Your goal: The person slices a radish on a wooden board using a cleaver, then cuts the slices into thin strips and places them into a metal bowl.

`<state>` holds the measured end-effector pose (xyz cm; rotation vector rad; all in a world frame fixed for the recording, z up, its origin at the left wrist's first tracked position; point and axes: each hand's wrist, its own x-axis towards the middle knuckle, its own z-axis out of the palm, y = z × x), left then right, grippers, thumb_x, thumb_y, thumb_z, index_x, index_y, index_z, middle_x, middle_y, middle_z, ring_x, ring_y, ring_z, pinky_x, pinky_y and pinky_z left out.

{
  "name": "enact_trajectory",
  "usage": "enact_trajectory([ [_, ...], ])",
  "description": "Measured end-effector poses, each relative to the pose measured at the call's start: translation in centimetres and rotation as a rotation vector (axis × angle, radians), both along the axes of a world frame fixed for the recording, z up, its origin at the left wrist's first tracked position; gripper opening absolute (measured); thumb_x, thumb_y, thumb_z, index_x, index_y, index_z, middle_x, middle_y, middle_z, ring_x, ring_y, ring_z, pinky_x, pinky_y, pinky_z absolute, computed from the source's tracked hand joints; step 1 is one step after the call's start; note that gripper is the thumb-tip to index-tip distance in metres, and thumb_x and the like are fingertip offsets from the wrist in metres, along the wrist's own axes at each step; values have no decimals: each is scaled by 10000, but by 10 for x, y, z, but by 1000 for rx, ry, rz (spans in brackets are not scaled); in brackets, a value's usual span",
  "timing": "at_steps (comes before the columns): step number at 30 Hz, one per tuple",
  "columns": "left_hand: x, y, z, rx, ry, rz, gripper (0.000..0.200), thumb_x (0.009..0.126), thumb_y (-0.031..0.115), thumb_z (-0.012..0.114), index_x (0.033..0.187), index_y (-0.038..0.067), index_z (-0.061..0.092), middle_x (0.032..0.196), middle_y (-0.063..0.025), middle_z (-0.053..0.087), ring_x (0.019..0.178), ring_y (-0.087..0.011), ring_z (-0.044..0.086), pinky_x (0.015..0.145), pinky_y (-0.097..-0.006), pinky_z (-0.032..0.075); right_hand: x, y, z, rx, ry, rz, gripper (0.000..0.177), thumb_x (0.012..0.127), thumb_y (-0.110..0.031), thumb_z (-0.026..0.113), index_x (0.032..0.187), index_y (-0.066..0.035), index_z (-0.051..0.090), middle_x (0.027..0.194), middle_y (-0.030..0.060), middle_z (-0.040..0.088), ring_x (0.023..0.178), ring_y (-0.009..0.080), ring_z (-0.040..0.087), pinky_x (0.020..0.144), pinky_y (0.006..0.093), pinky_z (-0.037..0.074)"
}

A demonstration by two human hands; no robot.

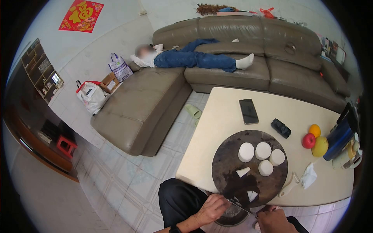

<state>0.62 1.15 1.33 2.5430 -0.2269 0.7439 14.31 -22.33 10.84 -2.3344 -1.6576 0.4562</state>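
Note:
My right hand (274, 220) is wrapped round the handle of a knife (245, 210) at the table's front edge. The blade points left, towards my left hand (213, 209). My left fingers are pressed together by the knife tip; what they hold, if anything, is hidden. Just below the blade is a round metal bowl (235, 218), partly covered by my hands. A dark round cutting board (225, 171) bears several thick white radish-like rounds (265, 168). A white wedge (243, 172) lies left of them, and small cut pieces (252, 195) lie near the front rim.
On the cream table (217, 112) are a phone (248, 111), a dark case (281, 128), an apple (309, 140), other fruit, a peeler (290, 185), a crumpled tissue (309, 176) and a blue flask (339, 140). A person (194, 59) lies on the sofa (227, 82) behind.

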Motion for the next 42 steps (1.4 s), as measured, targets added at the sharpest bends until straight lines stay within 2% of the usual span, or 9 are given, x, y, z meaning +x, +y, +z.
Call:
enact_trajectory([
  [3,1,-1,0,-10,-33,9,218,631,35,750,837,13,680,861,-89,573,925,-312,583,782,-419,491,-3,5,-7,-23,19,-42,68,716,-85,606,738,-25,584,646,188,607,626,366,599,549,450,472],
  [8,-6,-3,-11,-41,27,51,192,652,-12,730,832,-1,664,1034,-167,614,956,-358,597,834,-513,478,-17,14,12,-63,-42,80,182,654,-29,627,812,32,559,720,150,617,632,276,661,488,350,493],
  [15,5,-21,24,-350,117,200,220,755,-83,651,970,-38,669,1025,-169,614,913,-296,617,799,-344,503,-25,-2,0,117,51,-162,101,686,-18,604,763,-1,541,638,142,587,528,312,612,465,395,470],
  [21,12,-26,29,-1389,223,432,167,919,31,626,1062,-47,667,1089,-138,668,988,-190,633,886,-316,515,-22,-5,-1,313,279,-336,212,851,-123,639,737,28,545,521,162,520,489,297,596,465,402,450],
  [25,15,-23,44,-2042,396,68,313,990,110,522,1269,-30,545,1193,-152,631,1057,-221,634,920,-356,520,-14,0,19,109,1086,-568,275,921,-130,583,724,58,546,523,42,511,436,94,525,425,283,416],
  [29,12,-22,32,-2147,472,-104,297,986,103,527,1256,-20,551,1140,-157,648,1034,-243,654,906,-375,543,-12,-3,10,130,1284,-486,272,925,-121,570,695,21,537,542,14,531,424,90,523,411,254,406],
  [37,10,-17,40,-1524,467,297,184,895,21,659,1075,-17,667,987,-141,703,885,-179,688,776,-300,584,-8,-5,17,222,1176,-615,217,909,-91,540,721,17,530,571,26,541,421,95,521,409,253,405],
  [39,17,-14,44,-674,355,249,221,858,-3,672,1078,-22,672,1009,-131,708,889,-222,687,800,-321,565,-8,-4,17,290,1137,-616,248,898,-67,546,663,6,527,501,24,525,400,101,516,410,262,424],
  [42,33,0,37,-114,163,-67,310,786,-31,676,1096,-16,664,1068,-141,682,975,-285,652,861,-369,536,-9,-3,13,291,1135,-620,185,899,-70,515,739,24,514,565,26,528,414,94,508,401,251,396],
])
